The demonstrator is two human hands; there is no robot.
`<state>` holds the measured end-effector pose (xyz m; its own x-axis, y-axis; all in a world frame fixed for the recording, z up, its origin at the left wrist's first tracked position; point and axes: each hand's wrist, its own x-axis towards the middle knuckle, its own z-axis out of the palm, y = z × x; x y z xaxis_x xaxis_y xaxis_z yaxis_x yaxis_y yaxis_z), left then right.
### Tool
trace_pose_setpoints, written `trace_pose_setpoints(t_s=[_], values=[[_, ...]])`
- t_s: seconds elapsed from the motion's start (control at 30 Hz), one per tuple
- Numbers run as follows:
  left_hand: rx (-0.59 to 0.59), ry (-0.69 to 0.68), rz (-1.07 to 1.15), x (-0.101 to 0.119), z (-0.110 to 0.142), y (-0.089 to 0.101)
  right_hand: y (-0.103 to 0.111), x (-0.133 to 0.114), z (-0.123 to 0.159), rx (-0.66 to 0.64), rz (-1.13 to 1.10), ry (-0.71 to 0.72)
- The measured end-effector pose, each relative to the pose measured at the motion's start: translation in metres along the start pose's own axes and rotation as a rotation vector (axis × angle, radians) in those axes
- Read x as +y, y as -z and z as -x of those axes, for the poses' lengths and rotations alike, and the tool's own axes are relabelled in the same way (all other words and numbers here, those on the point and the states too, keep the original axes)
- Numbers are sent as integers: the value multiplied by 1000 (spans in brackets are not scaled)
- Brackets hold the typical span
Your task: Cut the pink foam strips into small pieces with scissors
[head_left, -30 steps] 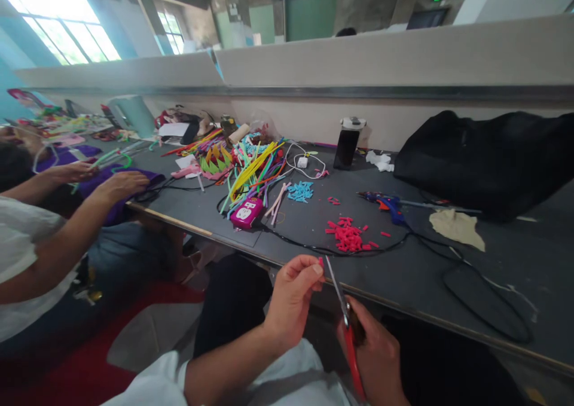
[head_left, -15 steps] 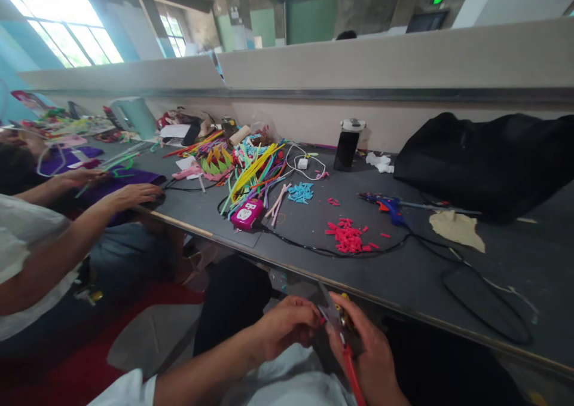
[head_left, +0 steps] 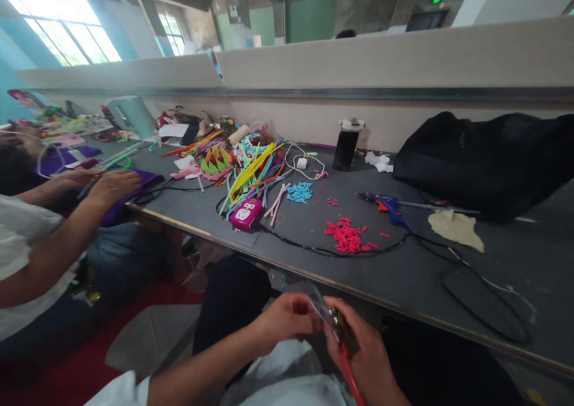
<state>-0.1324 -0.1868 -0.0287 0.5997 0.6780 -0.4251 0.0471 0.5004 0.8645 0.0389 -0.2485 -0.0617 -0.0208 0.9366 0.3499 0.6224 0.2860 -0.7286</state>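
My right hand (head_left: 363, 349) is closed round red-handled scissors (head_left: 341, 340), low in front of the table edge, blades pointing up and left. My left hand (head_left: 284, 319) is pinched close against the blade tips; what it pinches is too small and blurred to name. Both hands are below the dark table (head_left: 403, 274), over my lap. A heap of short red cut pieces (head_left: 347, 237) lies on the table just beyond my hands. A smaller heap of blue cut pieces (head_left: 299, 191) lies further back.
A pile of coloured pipe cleaners (head_left: 251, 167), a pink power strip (head_left: 246, 213), a blue glue gun (head_left: 385, 203), black cables, a black bottle (head_left: 347, 146) and a black bag (head_left: 484, 161) are on the table. Another person's hands (head_left: 110, 185) work on purple fabric at the left.
My hands dropped from table-edge height down towards my lap and came together. The scissors, raised a second ago, are now lower. The person at the left shifted their hands slightly.
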Motion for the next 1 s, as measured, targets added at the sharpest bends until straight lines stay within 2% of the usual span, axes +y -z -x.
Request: trace_pose_setpoints(t_s=[0.1,0.23,0.37,0.57,0.7,0.8,0.9,1.0], values=[[61,-237,-288,10,5,-3,-1,1,0,43,19,-7],[88,-423,-578,20,12,-6,-1,3,0,78,27,25],[65,-435,-685,19,12,-8,-1,4,0,57,14,-5],[68,-411,-691,14,8,-8,-3,4,2,34,-27,-26],[151,-343,-513,11,2,-7,-3,3,1,91,-4,-46],[221,-285,-146,15,-2,-6,-2,6,0,188,83,-53],[297,-350,201,27,-7,-10,-2,10,0,290,202,-44],[348,-444,390,40,-10,-20,-3,9,0,304,254,-74]])
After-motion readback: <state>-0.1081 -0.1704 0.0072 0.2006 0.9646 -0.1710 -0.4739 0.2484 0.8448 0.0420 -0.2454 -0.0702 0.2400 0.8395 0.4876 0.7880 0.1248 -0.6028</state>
